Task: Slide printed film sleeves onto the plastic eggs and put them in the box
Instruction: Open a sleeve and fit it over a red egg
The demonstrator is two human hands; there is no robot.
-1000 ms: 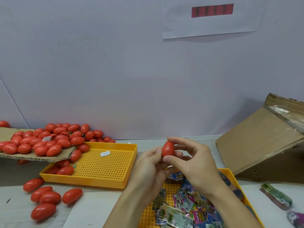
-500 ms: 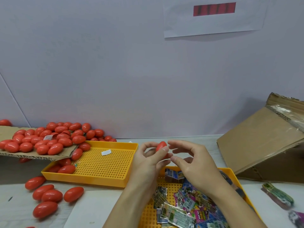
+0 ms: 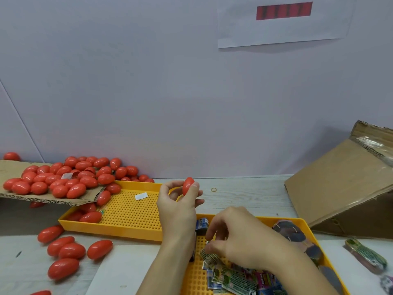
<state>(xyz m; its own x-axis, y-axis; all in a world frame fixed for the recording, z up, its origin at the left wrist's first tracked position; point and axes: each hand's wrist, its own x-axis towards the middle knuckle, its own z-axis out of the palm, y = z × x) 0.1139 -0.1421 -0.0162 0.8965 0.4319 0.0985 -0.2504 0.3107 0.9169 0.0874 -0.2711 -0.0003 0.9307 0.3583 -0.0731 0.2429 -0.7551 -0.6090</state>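
head view: left hand pinches bare red egg upright, fingers clamped round lower half, above far yellow tray. right hand down in near tray, fingers curled, pinching film sleeve from pile at 6 o'clock. cardboard box at 3 o'clock. judgement: egg light, rigid, slick, hold at waist; sleeve thin, floppy, take by open edge.
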